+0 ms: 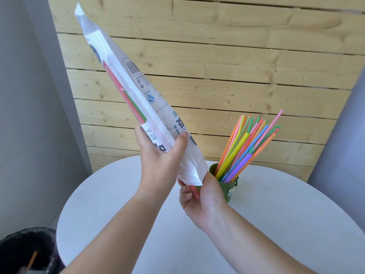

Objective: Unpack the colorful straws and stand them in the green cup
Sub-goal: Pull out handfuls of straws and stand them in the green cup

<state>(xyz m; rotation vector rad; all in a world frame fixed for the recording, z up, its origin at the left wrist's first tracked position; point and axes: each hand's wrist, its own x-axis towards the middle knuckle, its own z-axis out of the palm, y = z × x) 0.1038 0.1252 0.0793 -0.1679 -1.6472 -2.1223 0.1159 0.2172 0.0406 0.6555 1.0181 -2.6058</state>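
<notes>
Most of the colorful straws (246, 143) already stand fanned in the green cup (227, 187). The cup sits on the round white bench (138, 224), just at 3 o'clock of the right hand (201, 198). A few packed straws (126, 95), red and green, show through the window of the paper straw packet (138, 86).

The left hand (160, 157) is wrapped around the packet's lower part, thumb across the front. It holds the packet tilted, sealed end up toward 11 o'clock and open mouth down. Under that mouth the right hand curls its fingers around the pink straw end (194, 191) poking out, pinching it.

With the packet this steep, I'd say the loose straws could slide out together. Any that slip past the right hand would scatter over the bench or roll off toward the black bin (25, 252) at 8 o'clock. The cup looks top-heavy too, since its straws all lean toward 1 o'clock. A knock from the right wrist, which is nearly touching the rim, could tip it. Pulling too sharply might also kink the thin straw at the packet's crumpled mouth.
</notes>
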